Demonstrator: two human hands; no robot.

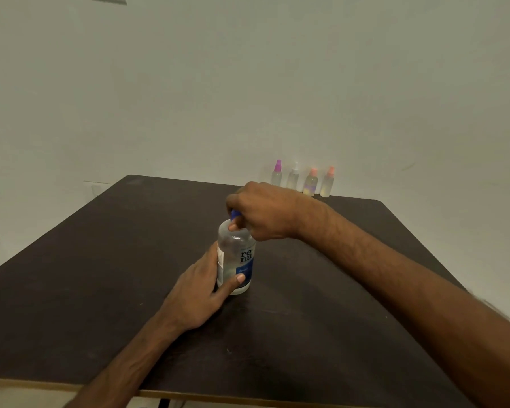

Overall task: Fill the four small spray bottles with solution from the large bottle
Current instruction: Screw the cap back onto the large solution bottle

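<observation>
Steadying the large bottle (236, 257) upright near the middle of the bench (100, 260), the left hand (198, 293) wraps its lower body. The thumb lies across the blue label at the front and the other fingers curl round the far side, mostly hidden. The right hand (262, 212) comes over the top, its fingers bunched and pinching the blue cap (235, 214); cap on, nothing poured yet.

The four small spray bottles (293, 178) stand in a row at the far edge of the bench, against the wall (248, 83), well apart from the large bottle. All four spray heads are fitted.

Handling notes, as judgement:
- The large bottle is clear plastic and looks well filled, so probably moderately heavy and stable on its base.
- Its walls likely give under a hard squeeze, so with the cap off a tight grip could push liquid out.
- The label is smooth and may be slippery if wet.
- Best hold is low on the body for uncapping and round the middle for tilting.
- The small bottles look light and narrow – easy to knock over. Each wants pinching at the body while its head is unscrewed, and narrow necks call for a slow pour.
</observation>
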